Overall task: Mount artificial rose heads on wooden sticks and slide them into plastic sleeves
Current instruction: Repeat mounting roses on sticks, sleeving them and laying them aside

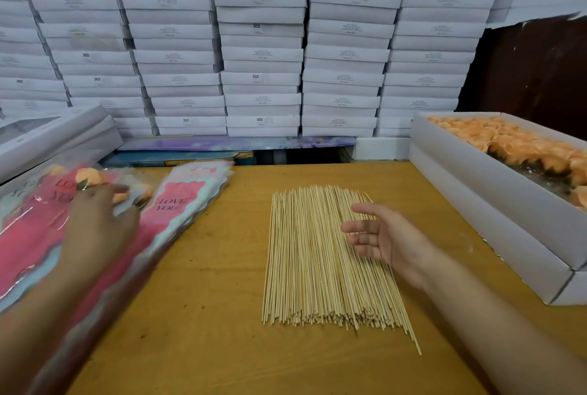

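Thin wooden sticks (327, 255) looked light, brittle; pinch one mid-length. Right hand (384, 236) hovered open, empty; left hand (98, 220) pressed glossy pink plastic sleeves (178, 201), grip unclear.

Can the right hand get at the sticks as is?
Probably yes. The right hand hangs open over the right edge of the sticks, which lie bare on the table, nothing on top.
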Tool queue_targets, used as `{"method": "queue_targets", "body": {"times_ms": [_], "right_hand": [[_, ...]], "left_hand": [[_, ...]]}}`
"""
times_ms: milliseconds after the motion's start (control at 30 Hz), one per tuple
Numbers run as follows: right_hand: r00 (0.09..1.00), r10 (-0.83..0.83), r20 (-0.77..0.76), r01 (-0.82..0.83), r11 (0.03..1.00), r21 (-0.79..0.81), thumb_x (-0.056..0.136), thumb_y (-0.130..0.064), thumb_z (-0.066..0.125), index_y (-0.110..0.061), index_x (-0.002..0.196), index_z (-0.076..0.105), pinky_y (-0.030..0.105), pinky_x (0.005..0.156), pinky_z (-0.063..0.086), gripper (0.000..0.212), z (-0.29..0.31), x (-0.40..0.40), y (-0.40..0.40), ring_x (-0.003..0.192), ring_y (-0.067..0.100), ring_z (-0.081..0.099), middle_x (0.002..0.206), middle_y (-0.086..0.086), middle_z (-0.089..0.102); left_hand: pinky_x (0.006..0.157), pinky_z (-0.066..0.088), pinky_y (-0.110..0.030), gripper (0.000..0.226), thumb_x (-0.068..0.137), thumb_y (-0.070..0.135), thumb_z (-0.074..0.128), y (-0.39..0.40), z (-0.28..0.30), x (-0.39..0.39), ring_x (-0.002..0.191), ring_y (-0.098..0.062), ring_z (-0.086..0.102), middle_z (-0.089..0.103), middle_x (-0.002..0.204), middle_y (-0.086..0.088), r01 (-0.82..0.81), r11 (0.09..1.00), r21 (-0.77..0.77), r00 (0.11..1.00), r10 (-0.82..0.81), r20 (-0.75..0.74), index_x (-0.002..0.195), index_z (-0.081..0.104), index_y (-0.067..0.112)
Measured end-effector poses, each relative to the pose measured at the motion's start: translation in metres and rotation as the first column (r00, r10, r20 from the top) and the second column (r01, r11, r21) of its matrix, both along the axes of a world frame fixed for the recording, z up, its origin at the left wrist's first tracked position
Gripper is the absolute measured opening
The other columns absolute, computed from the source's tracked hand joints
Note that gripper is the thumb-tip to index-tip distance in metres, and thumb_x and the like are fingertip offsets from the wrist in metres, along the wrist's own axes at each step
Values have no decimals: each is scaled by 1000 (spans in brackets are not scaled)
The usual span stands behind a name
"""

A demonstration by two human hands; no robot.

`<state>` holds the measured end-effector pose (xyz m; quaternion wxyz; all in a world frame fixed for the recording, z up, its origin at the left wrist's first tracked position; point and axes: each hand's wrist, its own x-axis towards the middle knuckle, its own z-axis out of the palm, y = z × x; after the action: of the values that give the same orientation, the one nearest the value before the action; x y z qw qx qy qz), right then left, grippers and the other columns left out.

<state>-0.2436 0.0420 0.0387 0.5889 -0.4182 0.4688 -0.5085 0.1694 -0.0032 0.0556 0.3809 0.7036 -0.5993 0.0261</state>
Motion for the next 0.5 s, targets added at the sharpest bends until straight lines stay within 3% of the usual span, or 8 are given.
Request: {"method": "queue_targets", "body": {"times_ms": [100,233,333,500], "right_hand": [[1000,-17,1,17,1000,9,97,-30,58,-12,129,52,26,57,56,38,-2,1,0,72,19,70,91,11,76],[1000,-28,-11,28,999,18,96,-29,60,-12,129,52,27,57,56,38,-3,2,-1,71,20,71,92,12,76],[999,-34,-29,34,999,14,97,-29,60,-12,128,53,27,57,56,36,-3,3,-1,72,20,71,92,12,77],[995,-27,-99,26,1000,-13,99,-29,59,-15,125,56,26,60,57,30,-2,4,1,73,19,71,94,11,77]], "left_hand": [[103,40,-52,35,91,10,66,13,-14,-44,123,-36,51,58,131,-19,136,988,70,990,-137,20,127,64,10],[96,41,-36,33,97,25,62,19,-32,-79,117,-17,51,53,138,-4,264,952,156,964,-266,-8,129,61,23],[99,40,-32,32,98,31,60,18,-37,-97,122,-19,54,56,136,-3,346,906,243,934,-356,-1,129,61,22],[87,39,-25,35,99,36,57,23,-45,-119,101,-11,52,58,128,1,411,863,293,903,-430,-1,131,58,23]]}}
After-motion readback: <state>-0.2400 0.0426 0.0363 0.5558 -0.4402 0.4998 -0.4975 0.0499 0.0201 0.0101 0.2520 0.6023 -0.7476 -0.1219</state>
